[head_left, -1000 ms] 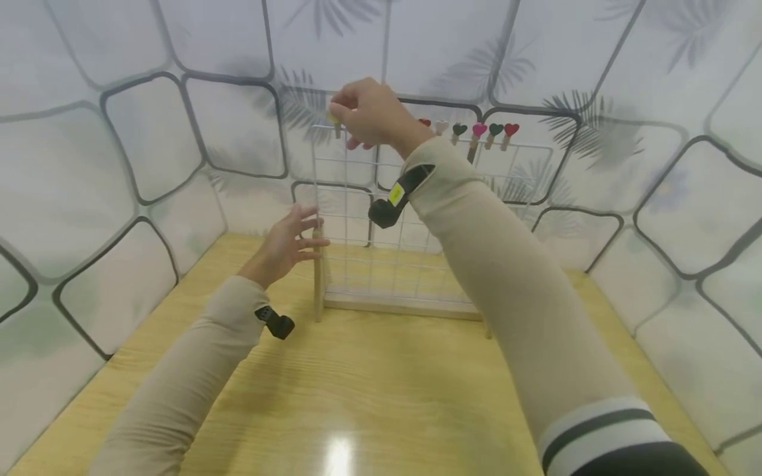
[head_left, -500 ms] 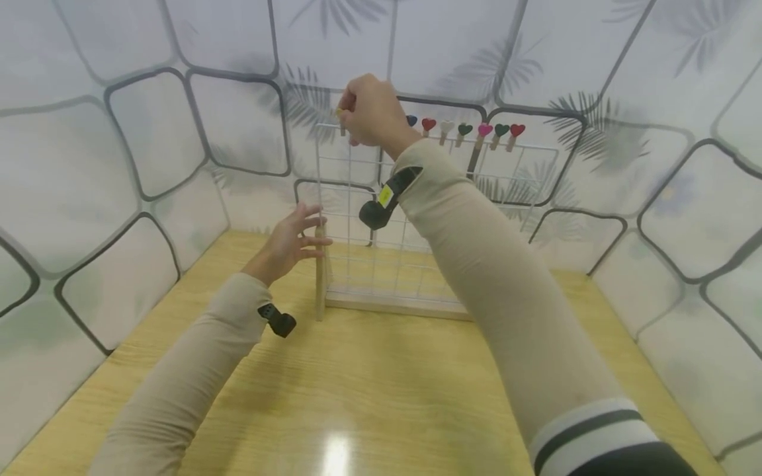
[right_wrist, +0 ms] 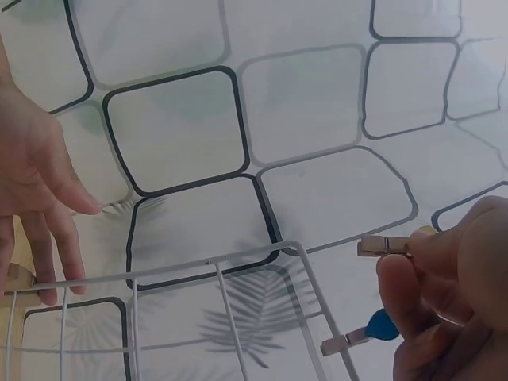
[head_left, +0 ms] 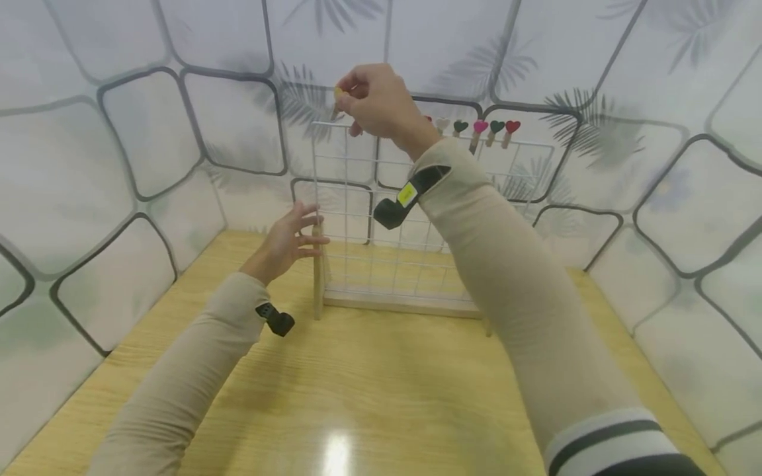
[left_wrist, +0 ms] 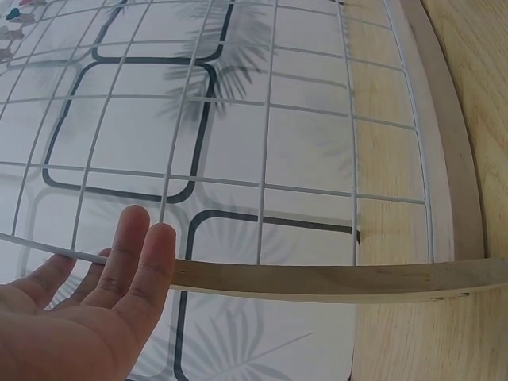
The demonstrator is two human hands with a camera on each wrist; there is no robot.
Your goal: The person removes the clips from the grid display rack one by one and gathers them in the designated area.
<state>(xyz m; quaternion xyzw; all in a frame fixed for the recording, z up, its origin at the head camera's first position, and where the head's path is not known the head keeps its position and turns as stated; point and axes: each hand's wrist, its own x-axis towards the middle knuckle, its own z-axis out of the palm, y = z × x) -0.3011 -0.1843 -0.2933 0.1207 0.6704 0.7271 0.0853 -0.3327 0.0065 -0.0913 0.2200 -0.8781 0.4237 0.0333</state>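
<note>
Above the top left corner of a white wire grid (head_left: 345, 158), my right hand (head_left: 381, 102) pinches a small wooden clothespin (right_wrist: 382, 246) with a yellow heart, partly hidden by the fingers. The clothespin is tilted and apart from the wire. Just beside it in the right wrist view, a clothespin with a blue heart (right_wrist: 382, 325) is clipped to the grid's top wire. My left hand (head_left: 282, 244) has its fingers spread and nearly straight. Its fingertips (left_wrist: 161, 234) rest at the grid's left edge, by the top of the wooden stand's upright (left_wrist: 302, 279).
Heart clothespins line the top wire further right, among them a pink one (head_left: 480, 127), a white one (head_left: 442, 123) and a red one (head_left: 512, 126). The grid's wooden base (head_left: 405, 304) stands on a wood-grain table (head_left: 357, 377). Patterned walls (head_left: 226, 125) enclose the back and sides.
My right hand has risen slightly with the yellow-heart clothespin, which was at the top wire's left end and is now above it and tilted. The left hand stays at the grid's edge.
</note>
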